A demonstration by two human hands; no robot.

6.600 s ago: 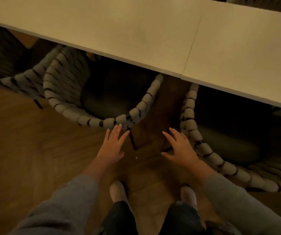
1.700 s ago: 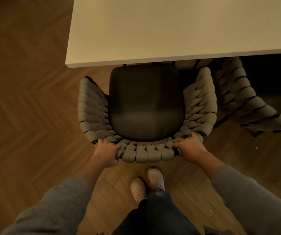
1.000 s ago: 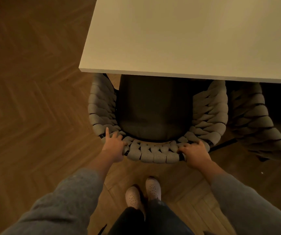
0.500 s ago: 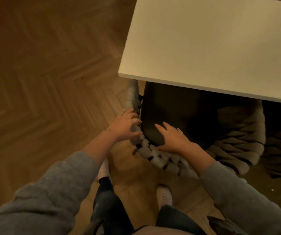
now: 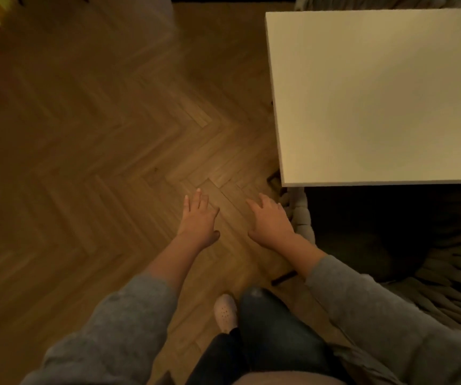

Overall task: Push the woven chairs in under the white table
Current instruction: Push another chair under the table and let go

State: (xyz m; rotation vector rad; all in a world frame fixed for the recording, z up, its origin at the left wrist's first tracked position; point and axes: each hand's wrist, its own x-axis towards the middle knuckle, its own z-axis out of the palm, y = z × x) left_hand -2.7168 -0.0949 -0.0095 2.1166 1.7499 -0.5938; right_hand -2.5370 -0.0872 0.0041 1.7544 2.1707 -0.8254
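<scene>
Having released the woven chair point(image 5: 443, 290), now tucked beneath the near left corner of the white table point(image 5: 376, 93), the left hand point(image 5: 198, 219) and right hand point(image 5: 272, 225) hovered empty over the floor point(image 5: 112, 162), fingers loosely spread, suggesting this chair was finished.

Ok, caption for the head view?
Left hand and right hand open over wood floor; woven chair tucked under white table.

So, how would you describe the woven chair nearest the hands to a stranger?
Find the white table on the right. Under its near edge stands the woven chair with a dark seat. Unlike the chair beyond the far edge, its thick rope rim lies beside the right hand.
</scene>
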